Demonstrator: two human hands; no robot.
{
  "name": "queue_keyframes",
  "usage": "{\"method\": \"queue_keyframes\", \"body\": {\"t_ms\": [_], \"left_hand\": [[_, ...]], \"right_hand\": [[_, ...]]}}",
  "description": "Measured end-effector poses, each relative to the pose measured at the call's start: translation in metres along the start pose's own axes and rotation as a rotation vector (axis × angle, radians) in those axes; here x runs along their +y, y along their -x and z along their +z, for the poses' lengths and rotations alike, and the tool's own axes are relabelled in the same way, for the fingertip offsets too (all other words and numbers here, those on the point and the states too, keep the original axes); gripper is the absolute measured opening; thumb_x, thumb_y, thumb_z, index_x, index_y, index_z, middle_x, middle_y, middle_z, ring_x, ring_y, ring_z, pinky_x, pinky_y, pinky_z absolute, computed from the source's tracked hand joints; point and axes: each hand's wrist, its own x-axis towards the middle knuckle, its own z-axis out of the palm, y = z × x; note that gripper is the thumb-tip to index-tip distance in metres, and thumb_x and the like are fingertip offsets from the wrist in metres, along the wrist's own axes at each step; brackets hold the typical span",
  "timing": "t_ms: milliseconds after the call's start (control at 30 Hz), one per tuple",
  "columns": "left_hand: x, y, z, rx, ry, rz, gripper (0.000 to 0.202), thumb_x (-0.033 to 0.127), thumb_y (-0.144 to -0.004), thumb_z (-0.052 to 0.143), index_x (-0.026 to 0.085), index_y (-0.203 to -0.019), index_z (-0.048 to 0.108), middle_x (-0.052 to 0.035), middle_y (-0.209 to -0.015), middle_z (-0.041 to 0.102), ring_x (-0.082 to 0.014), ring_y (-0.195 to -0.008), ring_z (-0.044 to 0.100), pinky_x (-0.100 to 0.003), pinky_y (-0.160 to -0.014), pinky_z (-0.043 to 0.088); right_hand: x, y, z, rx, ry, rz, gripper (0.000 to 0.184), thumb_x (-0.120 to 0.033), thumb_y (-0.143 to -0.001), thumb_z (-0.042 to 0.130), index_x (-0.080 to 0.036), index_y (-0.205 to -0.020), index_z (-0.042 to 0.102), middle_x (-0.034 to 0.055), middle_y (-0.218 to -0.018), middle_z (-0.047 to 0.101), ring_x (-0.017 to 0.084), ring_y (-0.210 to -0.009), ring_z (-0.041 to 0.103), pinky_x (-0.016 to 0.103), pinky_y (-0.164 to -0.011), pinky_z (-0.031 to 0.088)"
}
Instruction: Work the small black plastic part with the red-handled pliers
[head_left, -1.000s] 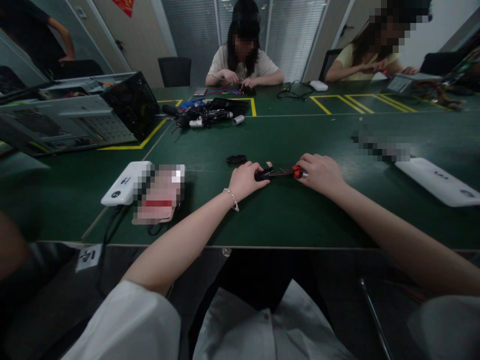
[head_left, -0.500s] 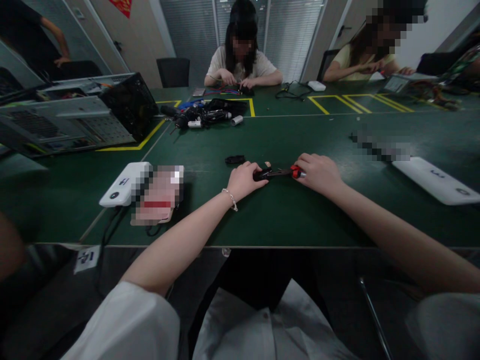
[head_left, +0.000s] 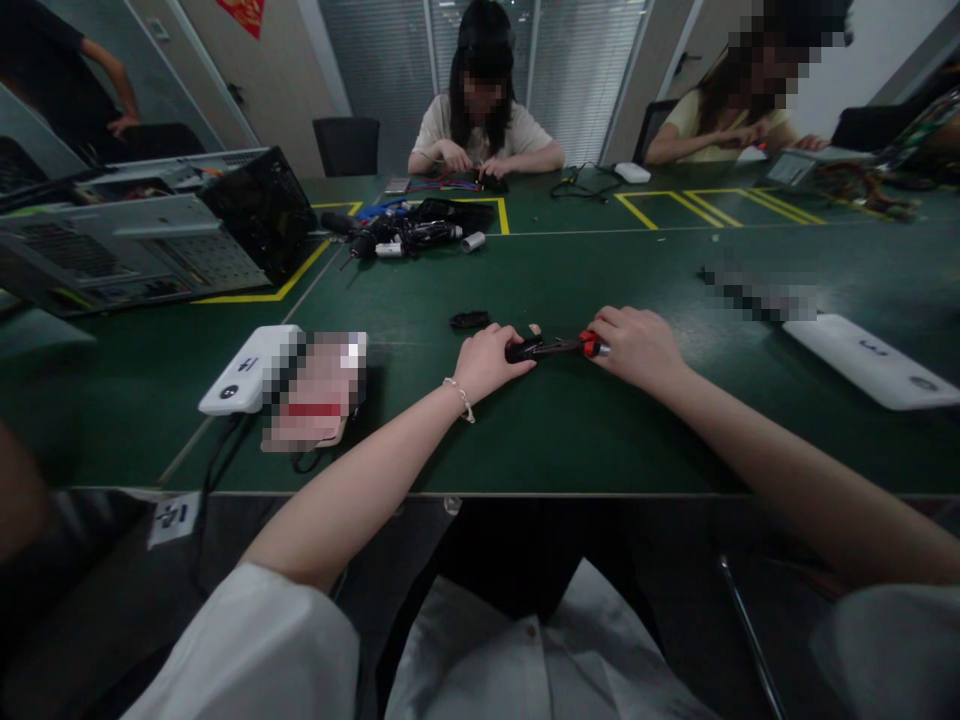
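Note:
My left hand [head_left: 489, 360] rests on the green table [head_left: 570, 430] with its fingers curled round a small black part [head_left: 523, 349]. My right hand [head_left: 637, 346] is closed on a screwdriver [head_left: 577, 346] with a red and black handle. The screwdriver's shaft lies nearly level and its tip meets the black part. A second small black piece [head_left: 469, 320] lies on the table just beyond my left hand.
A white box [head_left: 244, 368] with a cable sits at the left, a flat white device [head_left: 870, 360] at the right. An open computer case [head_left: 150, 230] stands far left. Black parts and cables [head_left: 412, 230] lie mid-table. Two people work at the far side.
Both hands have stayed in place on the part and the screwdriver; only the view has shifted slightly.

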Motion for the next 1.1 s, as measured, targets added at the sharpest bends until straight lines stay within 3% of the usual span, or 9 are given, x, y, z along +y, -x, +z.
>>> {"method": "queue_keyframes", "body": {"t_ms": [1100], "left_hand": [[-0.0012, -0.0003, 0.0006, -0.005, -0.003, -0.004, 0.031, 0.044, -0.076, 0.064, 0.018, -0.093, 0.059, -0.0046, -0.096, 0.059, -0.0209, -0.088, 0.057, -0.034, -0.074, 0.046]], "right_hand": [[0.0003, 0.0001, -0.0005, -0.001, -0.033, 0.017, 0.029, -0.036, -0.082, 0.049, -0.016, -0.095, 0.066, 0.0114, -0.095, 0.061, 0.021, -0.076, 0.054, 0.032, -0.06, 0.035]]}}
